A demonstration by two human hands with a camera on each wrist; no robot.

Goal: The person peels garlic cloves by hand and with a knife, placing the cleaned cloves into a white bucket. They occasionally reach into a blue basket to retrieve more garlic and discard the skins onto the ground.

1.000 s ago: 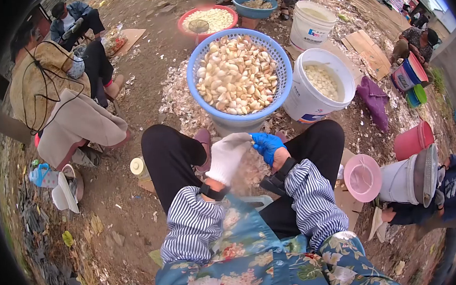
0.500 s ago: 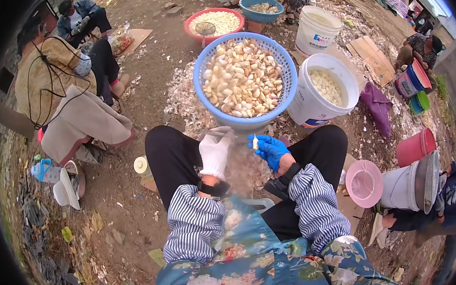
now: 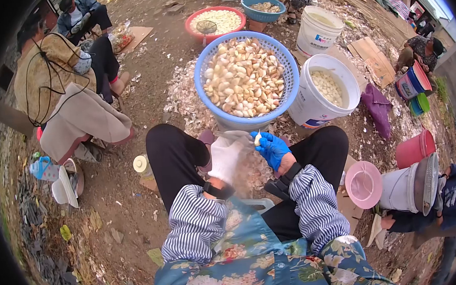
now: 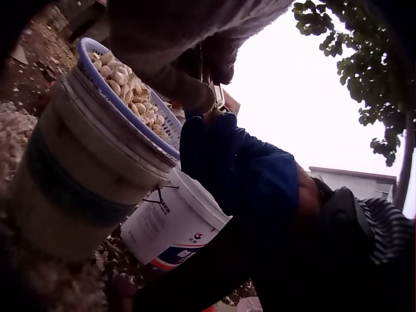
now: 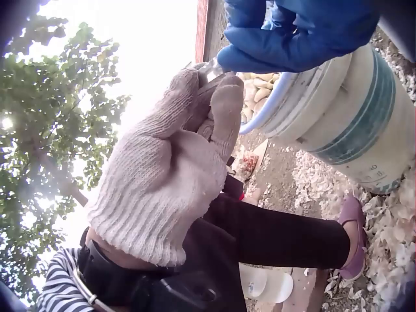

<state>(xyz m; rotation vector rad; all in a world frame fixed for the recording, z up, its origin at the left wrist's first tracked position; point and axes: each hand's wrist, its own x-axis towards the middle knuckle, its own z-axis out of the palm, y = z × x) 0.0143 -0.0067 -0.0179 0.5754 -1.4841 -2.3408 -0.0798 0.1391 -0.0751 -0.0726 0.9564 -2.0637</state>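
My left hand (image 3: 226, 158), in a white knit glove, meets my right hand (image 3: 273, 152), in a blue rubber glove, between the knees. The right fingertips pinch a pale garlic clove (image 3: 258, 139). In the right wrist view, the left thumb and fingers (image 5: 224, 107) close around a thin grey blade-like piece (image 5: 218, 82) right at the clove; its kind cannot be told. Just beyond the hands, a blue perforated basket (image 3: 291, 84) heaped with garlic cloves (image 3: 241, 77) sits on a bucket (image 4: 84, 156).
At the right of the basket stands a white bucket (image 3: 302, 102) holding pale cloves. A red basin (image 3: 190, 30) and a teal basin (image 3: 263, 16) lie farther off. Skins (image 3: 181, 92) litter the ground. One seated person (image 3: 46, 76) is at left, others around.
Half a second ago my left hand was drawn back from the right, baring the clove. Now it has come over to the right hand again. The right hand stays nearly in place.
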